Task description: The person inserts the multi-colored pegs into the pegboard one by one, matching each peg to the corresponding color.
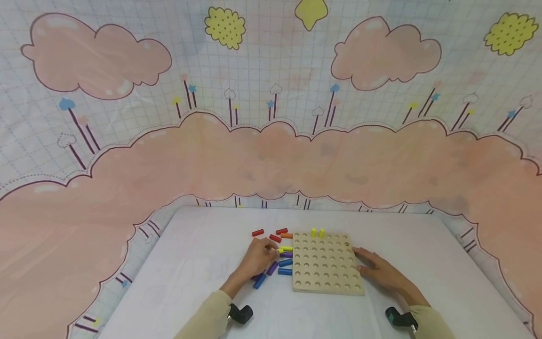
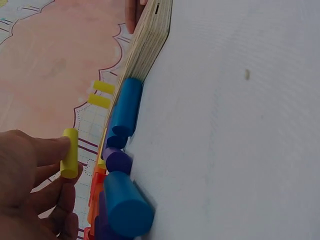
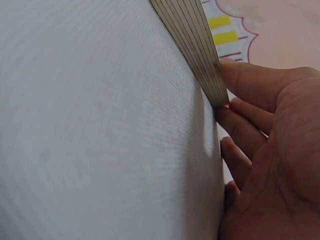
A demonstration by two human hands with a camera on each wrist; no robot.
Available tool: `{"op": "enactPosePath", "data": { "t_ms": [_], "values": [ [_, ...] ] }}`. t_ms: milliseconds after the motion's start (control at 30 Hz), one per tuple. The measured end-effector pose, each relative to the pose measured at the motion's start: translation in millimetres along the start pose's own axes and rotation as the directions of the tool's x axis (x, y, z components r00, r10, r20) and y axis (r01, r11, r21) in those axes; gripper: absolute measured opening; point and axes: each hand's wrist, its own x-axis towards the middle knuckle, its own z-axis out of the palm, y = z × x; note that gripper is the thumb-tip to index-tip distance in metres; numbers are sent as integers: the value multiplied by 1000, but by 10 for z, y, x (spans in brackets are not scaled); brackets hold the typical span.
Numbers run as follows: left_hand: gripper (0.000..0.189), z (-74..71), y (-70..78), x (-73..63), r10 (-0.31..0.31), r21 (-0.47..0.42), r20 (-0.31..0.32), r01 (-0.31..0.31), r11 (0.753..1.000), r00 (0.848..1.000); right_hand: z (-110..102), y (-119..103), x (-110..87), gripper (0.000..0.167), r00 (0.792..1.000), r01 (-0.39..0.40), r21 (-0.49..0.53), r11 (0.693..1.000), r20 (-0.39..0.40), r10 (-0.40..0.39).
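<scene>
My left hand (image 1: 259,258) pinches a yellow peg (image 2: 69,153) between thumb and fingers, to the left of the wooden pegboard (image 1: 326,269). In the left wrist view the peg is held nearly upright, apart from the other pegs. Two yellow pegs (image 1: 317,232) stand in holes along the board's far edge. On the right, my right hand (image 1: 383,273) touches the board's side edge with thumb and fingertips, its fingers loosely extended. The right wrist view shows the thumb (image 3: 250,82) against the layered wooden edge.
Left of the board lie loose pegs: several red (image 1: 258,232), an orange one (image 1: 286,236), a yellow one (image 1: 286,248), purple (image 1: 273,268) and blue (image 1: 285,271). Some are partly hidden by the left hand. The white table (image 1: 203,235) ends at a patterned cloth backdrop (image 1: 271,160).
</scene>
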Motion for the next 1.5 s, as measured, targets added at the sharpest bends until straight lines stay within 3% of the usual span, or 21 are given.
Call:
{"op": "enactPosePath", "data": {
  "t_ms": [267, 533, 833, 1100, 1300, 1500],
  "values": [
    [22, -84, 37, -22, 10, -86, -15, -11, 996, 1000, -23, 27, 25, 64, 1000, -11, 18, 1000, 13, 10],
    [30, -102, 5, -26, 20, -81, -23, -22, 996, 1000, -9, 62, 52, 65, 1000, 18, 5, 1000, 10, -18],
    [27, -70, 94, 109, -45, -171, -20, 41, 984, 999, -37, 31, 48, 64, 999, 42, -6, 999, 0, -42],
    [32, -57, 210, 247, 26, -167, -60, -36, 985, 998, -38, 34, 59, 64, 998, 67, 4, 998, -1, -67],
    [27, 2, 287, 363, 43, -143, -88, -55, 988, 995, -28, 60, 86, 63, 999, 35, 12, 999, 3, -35],
    [23, 94, 332, 480, 30, -196, -113, -51, 979, 993, -15, 55, 84, 64, 1000, 9, 10, 1000, 4, -9]
  ]
}}
